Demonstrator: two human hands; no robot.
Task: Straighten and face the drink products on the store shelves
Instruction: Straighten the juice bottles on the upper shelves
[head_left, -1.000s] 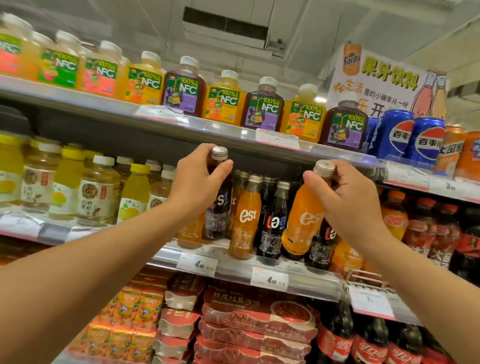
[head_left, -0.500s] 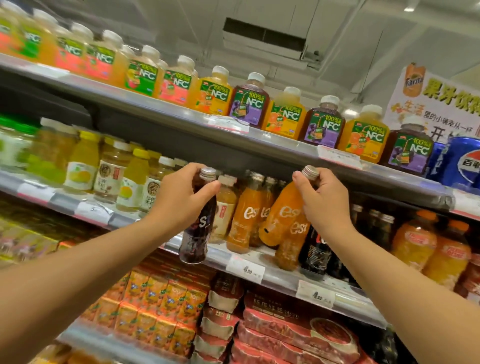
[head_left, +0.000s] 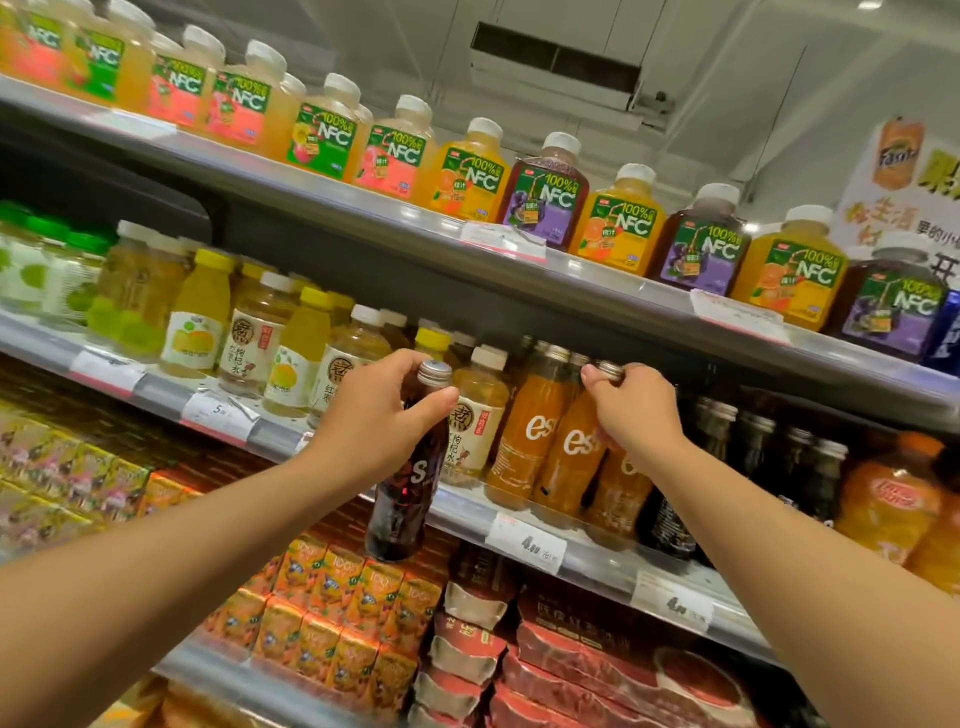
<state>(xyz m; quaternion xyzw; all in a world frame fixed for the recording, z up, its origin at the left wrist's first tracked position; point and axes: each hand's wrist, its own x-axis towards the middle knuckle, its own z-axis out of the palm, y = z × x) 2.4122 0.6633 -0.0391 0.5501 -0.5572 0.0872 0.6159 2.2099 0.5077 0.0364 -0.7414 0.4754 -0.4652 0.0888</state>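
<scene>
My left hand (head_left: 374, 415) grips the dark bottle (head_left: 402, 493) by its neck, off the shelf (head_left: 576, 558), freeing a slot, while my right hand (head_left: 631, 410) pinches an orange bottle (head_left: 569, 467) cap to stand it label-forward.

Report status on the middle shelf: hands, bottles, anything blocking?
Left hand grips dark bottle, held off the shelf. Right hand pinches cap of orange bottle in the row. Nothing blocking.
</scene>
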